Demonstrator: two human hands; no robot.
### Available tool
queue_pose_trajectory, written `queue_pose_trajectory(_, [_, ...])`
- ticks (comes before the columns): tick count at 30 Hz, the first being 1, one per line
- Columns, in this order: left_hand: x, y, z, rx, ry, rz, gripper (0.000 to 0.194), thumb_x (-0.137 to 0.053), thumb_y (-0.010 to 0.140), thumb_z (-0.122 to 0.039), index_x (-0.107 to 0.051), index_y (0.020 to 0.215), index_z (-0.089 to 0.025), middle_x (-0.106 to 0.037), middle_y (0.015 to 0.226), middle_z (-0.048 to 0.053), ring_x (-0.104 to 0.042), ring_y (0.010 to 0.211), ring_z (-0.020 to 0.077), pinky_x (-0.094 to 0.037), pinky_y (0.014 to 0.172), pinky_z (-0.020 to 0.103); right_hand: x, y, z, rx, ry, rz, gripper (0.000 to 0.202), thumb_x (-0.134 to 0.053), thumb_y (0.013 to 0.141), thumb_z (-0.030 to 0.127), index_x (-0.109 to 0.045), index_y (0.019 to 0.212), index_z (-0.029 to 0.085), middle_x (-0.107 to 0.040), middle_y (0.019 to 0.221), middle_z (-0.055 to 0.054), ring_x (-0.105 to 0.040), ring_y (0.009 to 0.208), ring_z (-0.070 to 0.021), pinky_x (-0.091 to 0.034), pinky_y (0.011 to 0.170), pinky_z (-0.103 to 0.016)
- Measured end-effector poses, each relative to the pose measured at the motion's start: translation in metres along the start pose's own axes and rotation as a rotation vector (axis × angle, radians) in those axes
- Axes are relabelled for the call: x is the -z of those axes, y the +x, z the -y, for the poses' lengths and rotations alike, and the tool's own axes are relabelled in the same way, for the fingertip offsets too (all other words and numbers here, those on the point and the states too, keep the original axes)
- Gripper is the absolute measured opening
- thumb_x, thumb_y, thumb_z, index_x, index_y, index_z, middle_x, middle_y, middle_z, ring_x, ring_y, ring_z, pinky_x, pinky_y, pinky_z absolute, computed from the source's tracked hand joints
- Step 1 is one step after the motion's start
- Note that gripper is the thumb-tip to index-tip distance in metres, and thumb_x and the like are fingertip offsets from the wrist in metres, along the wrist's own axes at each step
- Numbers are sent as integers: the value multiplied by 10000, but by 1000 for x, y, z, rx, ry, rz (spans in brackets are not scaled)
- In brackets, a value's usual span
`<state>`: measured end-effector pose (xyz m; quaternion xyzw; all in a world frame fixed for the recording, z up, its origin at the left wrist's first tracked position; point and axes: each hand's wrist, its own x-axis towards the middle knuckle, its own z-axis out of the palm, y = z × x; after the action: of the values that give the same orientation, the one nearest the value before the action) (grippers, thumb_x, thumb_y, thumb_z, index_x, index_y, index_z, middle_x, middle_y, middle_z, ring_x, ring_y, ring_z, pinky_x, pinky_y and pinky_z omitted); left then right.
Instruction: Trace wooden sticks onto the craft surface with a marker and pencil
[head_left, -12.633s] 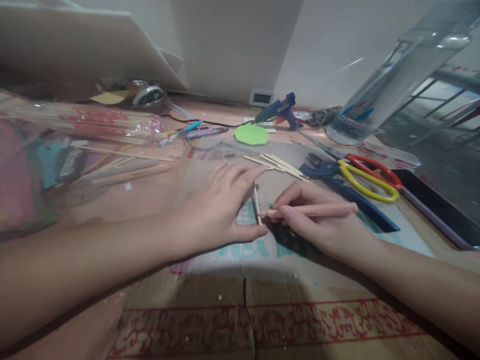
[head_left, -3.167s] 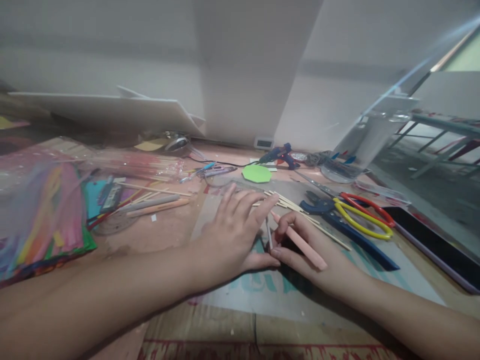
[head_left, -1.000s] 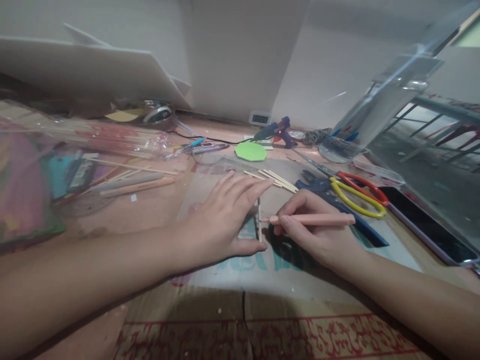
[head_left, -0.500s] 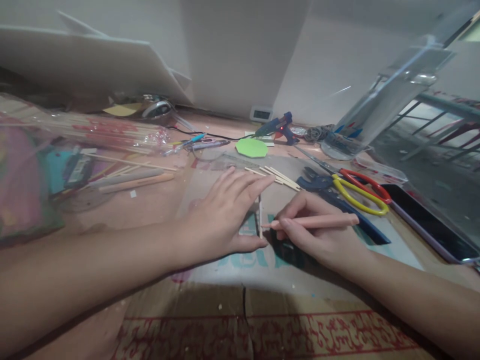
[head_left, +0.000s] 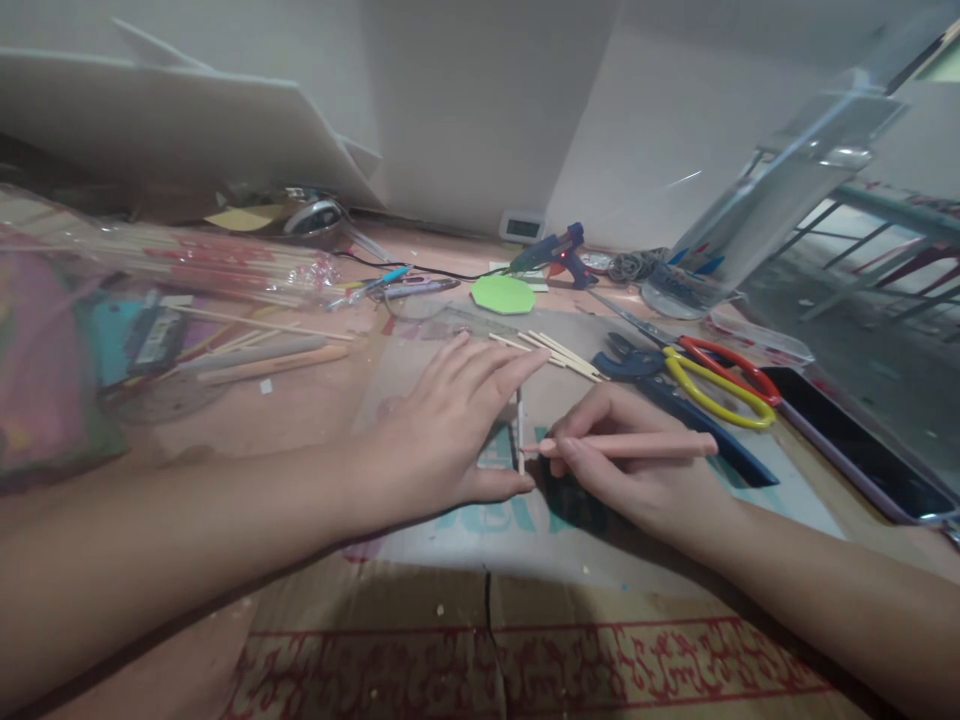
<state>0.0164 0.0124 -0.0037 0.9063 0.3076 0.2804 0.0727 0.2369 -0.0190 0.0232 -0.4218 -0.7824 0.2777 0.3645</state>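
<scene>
My left hand [head_left: 457,430] lies on the worktop, its thumb and forefinger bracing a short wooden stick [head_left: 520,425] by its two ends. The upper part of this stick looks pale violet and its lower end bare wood. In my right hand [head_left: 622,455] is a peach-pink marker pen [head_left: 652,444], gripped as for writing, its fine tip at the stick's side near the lower end. Beyond my hands several cut wooden sticks [head_left: 566,355] lie in a loose bunch. Under both hands is a pale sheet [head_left: 420,530] with teal print.
To the right lie scissors [head_left: 724,385] with red and yellow handles, blue-handled cutters [head_left: 712,435] and a phone [head_left: 862,445]. Behind are a light-green octagonal piece [head_left: 502,294], a blue glue gun [head_left: 555,252] and a clear bottle [head_left: 750,210]. Bagged sticks [head_left: 225,262] and pens [head_left: 274,363] lie left.
The marker has shifted slightly in my right fingers, with more of its front end showing at the stick. My left hand and the stick keep their place.
</scene>
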Motion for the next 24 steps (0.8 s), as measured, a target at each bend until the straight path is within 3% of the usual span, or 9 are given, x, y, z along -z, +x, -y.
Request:
queue_pose_trajectory(4, [0, 0, 0, -2, 4, -4, 926, -808, 800, -443, -311, 1525, -152, -480, 1518, 195, -411, 1457, 345, -207, 1262, 587, 0, -3, -1, 1, 15, 36, 167, -662, 891, 191, -583, 753, 242, -701, 684, -13, -666, 597, -163, -494, 542, -277])
queue_pose_trajectory(10, [0, 1, 0, 0, 24, 11, 995, -845, 761, -470, -298, 1523, -138, -478, 1519, 199, -405, 1454, 342, -206, 1261, 585, 1, 3, -1, 11, 18, -68, 112, -669, 907, 208, -588, 836, 238, -715, 730, -13, -691, 628, -152, -514, 549, -250])
queue_pose_trajectory(18, [0, -1, 0, 5, 21, 10, 981, -846, 763, -442, -300, 1519, -140, -474, 1521, 192, -399, 1460, 332, -196, 1268, 573, 0, -1, -2, 74, -9, 1, 147, -645, 891, 168, -583, 776, 237, -695, 666, -3, -655, 575, -139, -496, 520, -239])
queue_pose_trajectory(24, [0, 0, 0, 1, 23, 6, 997, -850, 752, -465, -297, 1519, -149, -478, 1520, 190, -409, 1452, 337, -210, 1262, 575, 0, 1, -4, 26, 15, -42, 120, -650, 914, 209, -590, 813, 234, -709, 709, -14, -682, 622, -147, -519, 556, -247])
